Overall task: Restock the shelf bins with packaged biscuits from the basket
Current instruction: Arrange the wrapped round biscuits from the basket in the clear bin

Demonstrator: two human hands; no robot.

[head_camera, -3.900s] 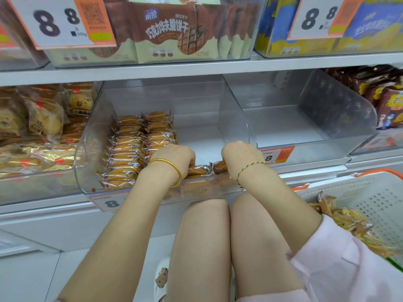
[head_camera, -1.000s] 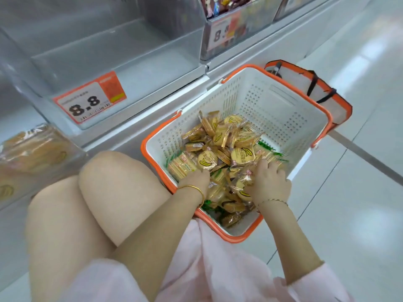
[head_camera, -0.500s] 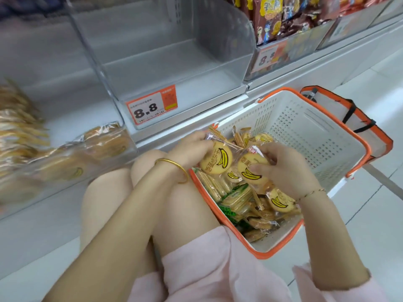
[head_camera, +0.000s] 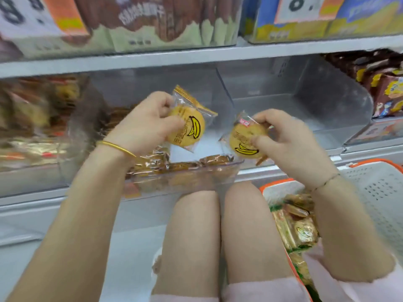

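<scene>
Your left hand (head_camera: pixel 146 125) pinches a biscuit pack (head_camera: pixel 189 129) over the bin (head_camera: pixel 192 186), whose front holds stacked packs (head_camera: pixel 181 165). Your right hand (head_camera: pixel 290 140) grips a second pack (head_camera: pixel 244 140) in curled fingers, near the bin's right wall. The basket (head_camera: pixel 381 192), lower right, holds loose packs (head_camera: pixel 301 225).

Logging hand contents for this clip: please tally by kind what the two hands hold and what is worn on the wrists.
Banana biscuit packets: 2, one in the left hand, one in the right hand
Gold bangle: 1
Thin bracelet: 1
Total: 4
</scene>
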